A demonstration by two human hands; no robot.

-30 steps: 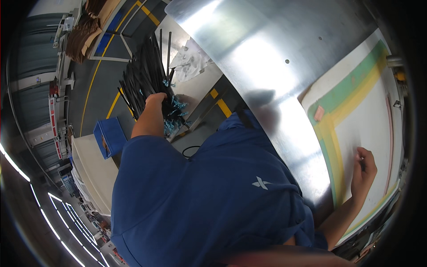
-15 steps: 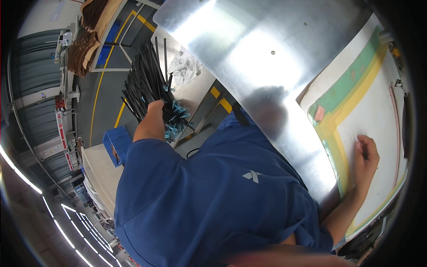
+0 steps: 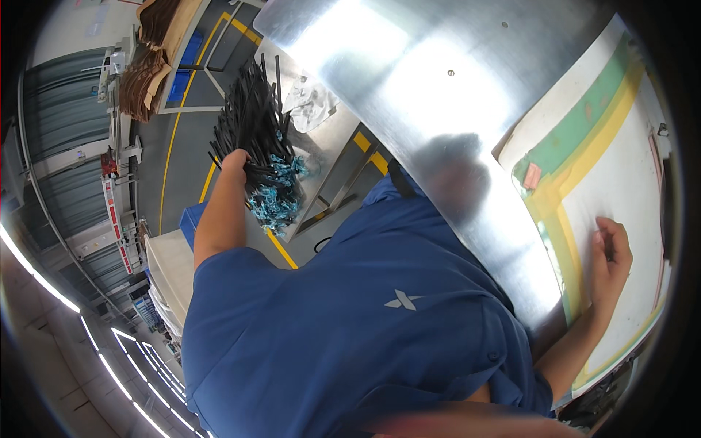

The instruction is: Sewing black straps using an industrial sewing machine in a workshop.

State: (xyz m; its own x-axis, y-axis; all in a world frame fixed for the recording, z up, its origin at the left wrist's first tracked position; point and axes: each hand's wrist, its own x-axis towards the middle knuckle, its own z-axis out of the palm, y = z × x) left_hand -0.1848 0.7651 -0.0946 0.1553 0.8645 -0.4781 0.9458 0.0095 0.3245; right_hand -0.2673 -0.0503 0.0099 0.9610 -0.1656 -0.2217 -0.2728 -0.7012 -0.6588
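Note:
A thick heap of long, thin black strips [image 3: 252, 109] with frayed light-blue ends [image 3: 274, 197] lies on a metal side table [image 3: 337, 139] to my left. My left hand [image 3: 237, 159] is closed on the heap's near left side; its fingertips are hidden among the strips. On my right, my right hand [image 3: 612, 255] hovers over or rests on a white board [image 3: 584, 208] edged with green and yellow tape. Its fingers are loosely curled, thumb apart, and nothing shows in them.
A shiny metal tabletop [image 3: 409, 95] spans the area ahead of me. A small pinkish block [image 3: 531, 176] lies on the board's taped corner. Crumpled white sheeting [image 3: 310, 102] is beside the strips. A blue bin [image 3: 191, 223] and brown stacked sheets [image 3: 146, 84] stand at left.
My left hand has shifted left and slightly farther away, and the strips' blue ends have swung left with it. My right hand keeps its curled pose over the board.

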